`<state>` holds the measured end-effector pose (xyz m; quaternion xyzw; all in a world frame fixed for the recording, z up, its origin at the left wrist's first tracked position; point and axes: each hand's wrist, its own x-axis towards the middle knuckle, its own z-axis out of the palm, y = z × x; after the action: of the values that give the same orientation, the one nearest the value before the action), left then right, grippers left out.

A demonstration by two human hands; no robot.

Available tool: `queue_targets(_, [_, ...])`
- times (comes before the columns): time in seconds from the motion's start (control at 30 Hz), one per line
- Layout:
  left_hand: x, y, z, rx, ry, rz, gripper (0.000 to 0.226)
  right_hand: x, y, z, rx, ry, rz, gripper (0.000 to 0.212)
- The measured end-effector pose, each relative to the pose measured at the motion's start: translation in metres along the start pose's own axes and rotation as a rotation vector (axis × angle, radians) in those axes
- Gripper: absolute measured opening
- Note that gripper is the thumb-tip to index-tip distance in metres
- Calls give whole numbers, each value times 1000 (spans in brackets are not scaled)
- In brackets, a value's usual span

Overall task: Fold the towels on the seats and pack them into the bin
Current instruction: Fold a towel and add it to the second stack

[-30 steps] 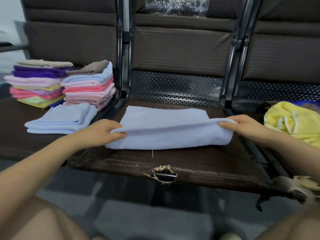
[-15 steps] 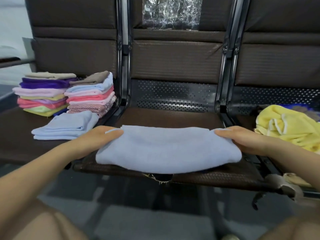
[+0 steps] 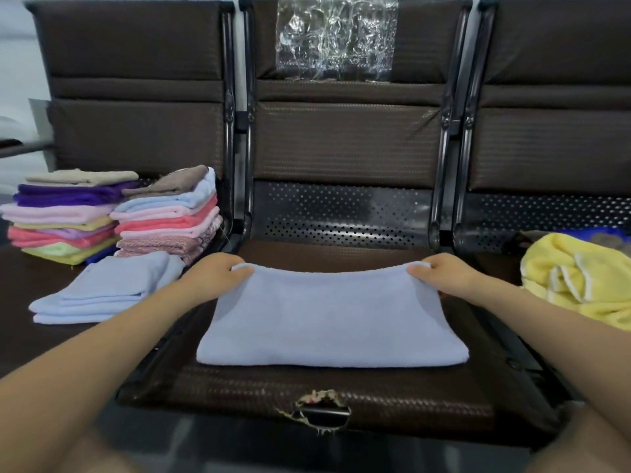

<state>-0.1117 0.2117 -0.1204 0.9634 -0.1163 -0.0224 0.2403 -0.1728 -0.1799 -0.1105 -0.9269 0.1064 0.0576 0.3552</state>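
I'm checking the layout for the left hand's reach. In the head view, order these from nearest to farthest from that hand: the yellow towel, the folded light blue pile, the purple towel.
1. Folded light blue pile, on the left seat, just beside the left hand.
2. Purple towel, farther left and back, high in the far stack.
3. Yellow towel, on the right seat, beyond the right hand.

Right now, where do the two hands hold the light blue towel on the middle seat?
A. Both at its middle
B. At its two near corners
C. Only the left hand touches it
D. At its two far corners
D: the left hand and right hand each pinch a far corner of the light blue towel, which lies on the middle seat.
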Motion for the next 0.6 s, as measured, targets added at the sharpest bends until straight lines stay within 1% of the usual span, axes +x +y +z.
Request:
queue_targets(0.07, [8, -10, 11, 33, 0, -26, 32, 12, 5, 8, -75, 7, 25, 37])
queue_targets(0.13, [11, -16, 20, 76, -2, -45, 20, 17, 6, 15, -165, -4, 47, 33])
queue_targets(0.2, [17, -18, 24, 73, 37, -64, 9, 21, 6, 19, -263, -13, 45, 20])
queue_targets(0.23, [20, -19, 25, 67, 43, -70, 9, 22, 7, 20, -303, -20, 51, 23])
queue_targets(0.27, [23, -19, 26, 63, 35, -73, 10, 23, 7, 20, -327, -27, 75, 36])
queue_targets(0.3, [26, -19, 26, 60, 18, -70, 11, 22, 8, 19, -314, -26, 116, 49])
queue_targets(0.33, [27, -20, 25, 56, 3, -72, 10, 21, 7, 18, -275, -22, 167, 56])
queue_targets(0.37, [27, -19, 24, 47, -8, -77, 8, 19, 7, 17, -224, -23, 217, 59])
queue_targets(0.43, [27, -20, 22, -2, -5, -95, 4, 16, 8, 16, -131, -46, 309, 58])
queue_targets(0.5, [23, -22, 22, -46, 9, -112, 5, 12, 7, 14, -96, -107, 348, 54])
queue_targets(0.53, [21, -23, 22, -57, 16, -117, 9, 12, 8, 14, -83, -145, 352, 51])
queue_targets(0.6, [14, -23, 23, -61, 26, -126, 27, 7, 6, 16, -66, -222, 347, 48])
